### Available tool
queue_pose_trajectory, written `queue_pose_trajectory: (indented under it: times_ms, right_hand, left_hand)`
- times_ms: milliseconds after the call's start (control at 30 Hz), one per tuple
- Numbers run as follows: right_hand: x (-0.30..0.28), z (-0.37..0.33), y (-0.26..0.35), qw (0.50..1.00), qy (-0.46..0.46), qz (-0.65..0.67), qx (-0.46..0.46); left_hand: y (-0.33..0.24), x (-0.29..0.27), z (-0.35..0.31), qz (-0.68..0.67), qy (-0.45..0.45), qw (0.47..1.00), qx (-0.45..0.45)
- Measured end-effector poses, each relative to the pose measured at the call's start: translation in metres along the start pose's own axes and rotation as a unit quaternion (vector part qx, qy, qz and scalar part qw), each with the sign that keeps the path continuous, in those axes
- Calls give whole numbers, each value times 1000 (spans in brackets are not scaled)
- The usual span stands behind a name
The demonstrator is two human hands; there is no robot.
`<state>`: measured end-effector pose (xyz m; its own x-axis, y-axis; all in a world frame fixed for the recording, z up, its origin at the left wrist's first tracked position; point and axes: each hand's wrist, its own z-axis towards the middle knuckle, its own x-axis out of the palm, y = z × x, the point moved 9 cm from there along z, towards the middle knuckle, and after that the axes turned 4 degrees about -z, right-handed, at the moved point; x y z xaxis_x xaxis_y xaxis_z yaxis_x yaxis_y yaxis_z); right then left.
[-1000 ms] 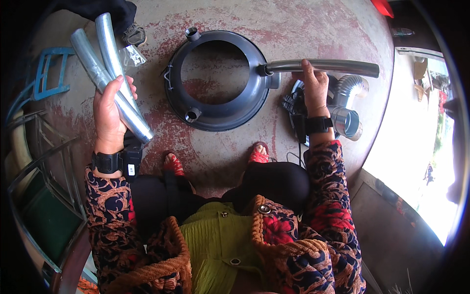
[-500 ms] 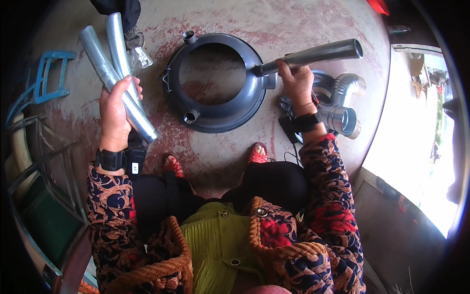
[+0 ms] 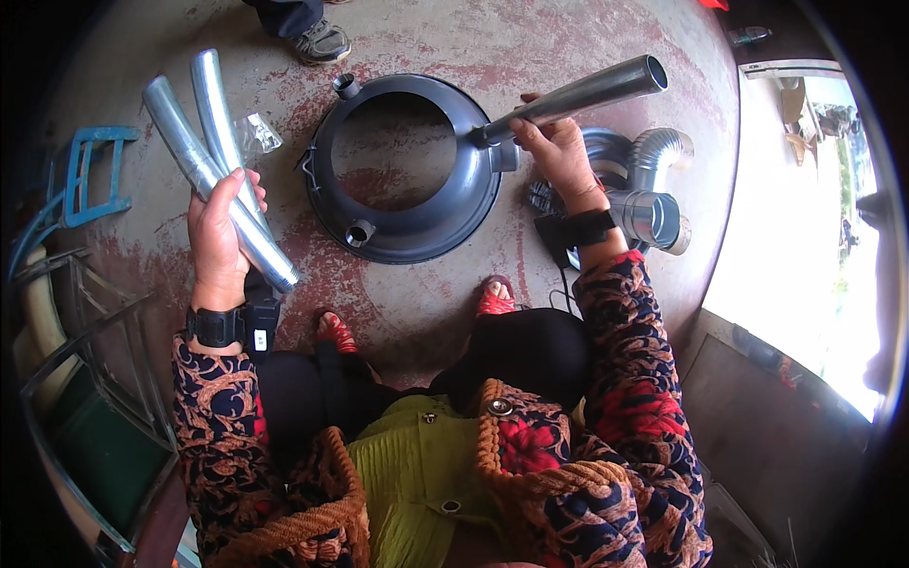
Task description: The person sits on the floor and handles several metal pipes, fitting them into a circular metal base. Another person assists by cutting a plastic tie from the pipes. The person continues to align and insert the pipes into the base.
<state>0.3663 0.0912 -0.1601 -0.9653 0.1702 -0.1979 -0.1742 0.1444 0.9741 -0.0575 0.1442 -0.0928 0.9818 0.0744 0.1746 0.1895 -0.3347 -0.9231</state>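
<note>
The right hand [image 3: 559, 156], as I see it on my feed, is clamped around a smooth, silver metal tube [image 3: 606, 85], thumb along the near side and a fingertip showing beyond it. The tube runs through that grip on a slant: its wide round mouth points up and to the right past the fingers, while its narrower end, to the left of the thumb, meets the right side of a dark, blue-black ring-shaped base [image 3: 473, 194] lying flat on the worn grey-and-red floor [image 3: 568, 38]. I cannot tell whether that end has entered the socket there. Two short, silver round stubs stand on the ring, one at its upper left [image 3: 347, 86] and one at its lower left [image 3: 360, 233]. Left of the base and apart from it, I have the left hand [image 3: 218, 227] closed around two gently curved, silver metal pipes [image 3: 175, 118], which cross in the palm and fan out above it; a threaded end sticks out below. A ribbed, silver metal elbow duct [image 3: 655, 156] lies just right of the right hand.
</note>
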Motion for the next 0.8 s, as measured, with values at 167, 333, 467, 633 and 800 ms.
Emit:
queue_pose_trajectory:
  times_ms: [167, 333, 467, 633, 800]
  right_hand:
    - [-14, -2, 32, 994, 66, 74, -54]
    - [-16, 1, 33, 996, 76, 20, -44]
    - [-16, -1, 33, 995, 64, -43, -61]
    - [-15, 1, 35, 995, 78, -30, -54]
    - [-16, 4, 39, 992, 116, -2, -46]
  left_hand:
    - [-1, 0, -2, 2, -4, 1000, 5]
    - [-1, 1, -2, 7, -6, 1000, 1]
    - [-1, 2, -3, 11, -2, 1000, 5]
    - [0, 1, -3, 13, 1, 1000, 3]
    - [3, -2, -3, 11, -5, 1000, 0]
